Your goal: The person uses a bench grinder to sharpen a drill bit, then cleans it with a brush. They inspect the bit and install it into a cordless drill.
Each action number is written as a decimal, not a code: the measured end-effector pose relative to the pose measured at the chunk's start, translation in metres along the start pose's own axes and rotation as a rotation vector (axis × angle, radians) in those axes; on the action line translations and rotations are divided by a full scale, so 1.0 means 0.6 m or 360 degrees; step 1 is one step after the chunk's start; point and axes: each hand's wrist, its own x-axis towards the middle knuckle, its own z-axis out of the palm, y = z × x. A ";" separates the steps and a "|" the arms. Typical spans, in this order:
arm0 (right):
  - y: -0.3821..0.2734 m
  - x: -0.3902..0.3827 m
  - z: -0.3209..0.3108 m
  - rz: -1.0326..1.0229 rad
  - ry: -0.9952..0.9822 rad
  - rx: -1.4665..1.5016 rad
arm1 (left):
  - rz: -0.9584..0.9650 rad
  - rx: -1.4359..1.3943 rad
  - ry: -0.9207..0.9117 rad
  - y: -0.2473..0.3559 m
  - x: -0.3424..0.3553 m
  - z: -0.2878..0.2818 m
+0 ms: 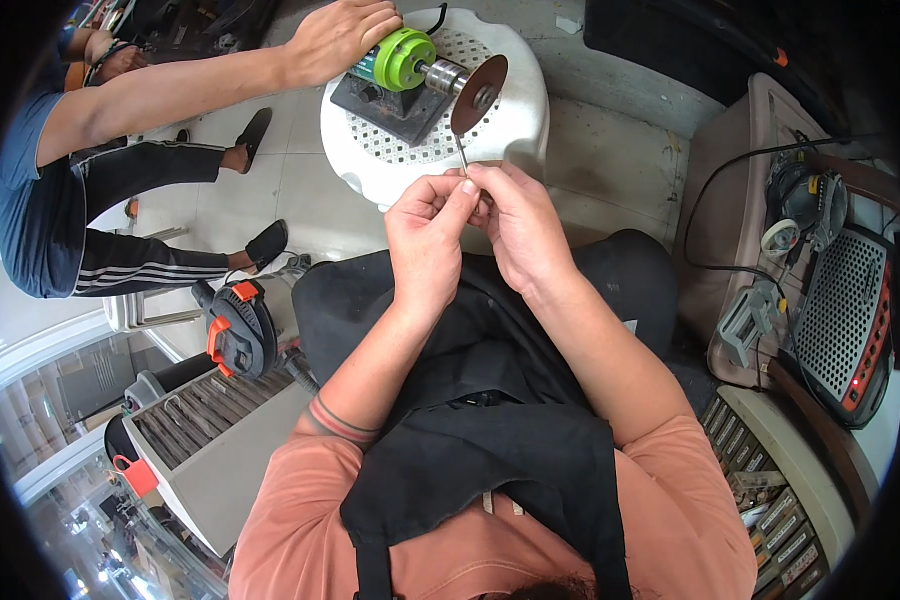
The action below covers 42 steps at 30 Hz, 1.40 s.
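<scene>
My left hand (432, 225) and my right hand (520, 222) meet in front of me, fingers pinched together on a thin metal rod (461, 150). The rod points away from me, and its far tip is at the lower edge of a brown cutting disc (481, 95). I cannot tell whether the disc is turning. It sits on the shaft of a green bench grinder motor (402, 60) with a dark base plate (395, 110), on a white plastic stool (515, 130). Another person's hand (342, 38) rests on top of the motor.
That person stands at the left, with shoes (267, 245) on the tiled floor. A black and orange vacuum cleaner (242, 330) is by my left knee. To my right are a brown plastic bin (715, 190), a cable (715, 185) and a speaker (838, 320).
</scene>
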 end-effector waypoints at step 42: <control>-0.001 -0.001 0.006 -0.0022 0.0012 0.0049 | 0.0004 0.0020 0.0002 0.002 0.002 0.004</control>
